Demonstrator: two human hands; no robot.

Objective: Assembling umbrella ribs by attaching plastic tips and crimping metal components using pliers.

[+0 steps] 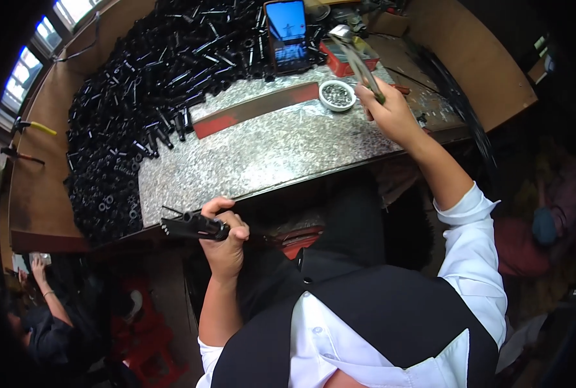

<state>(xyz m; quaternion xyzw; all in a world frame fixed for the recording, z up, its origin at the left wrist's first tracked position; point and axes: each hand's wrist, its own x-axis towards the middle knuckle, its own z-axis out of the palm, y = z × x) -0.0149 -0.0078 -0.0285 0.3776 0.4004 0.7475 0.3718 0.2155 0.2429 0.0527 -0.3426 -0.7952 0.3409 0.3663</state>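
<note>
My left hand (224, 240) is wrapped round a black tubular part (201, 226), just off the table's front edge. A round end of it shows by the palm, and its other end, with thin black pieces, points left. My right hand (390, 110) is raised over the right side of the table, closed round the handle of what looks like a hammer (363, 68). Its silver head points away from me. Beside that hand stands a white bowl (337, 96) of small metal pieces. A big heap of black tubular parts (171, 77) covers the table's left and back.
A long flat bar (256, 108), partly red, lies across the speckled tabletop (249, 155). A phone (287, 39) stands at the back, left of a red box (343, 59). Black rods (459, 97) lie at right. Pliers (39, 127) hang left. Other people sit nearby.
</note>
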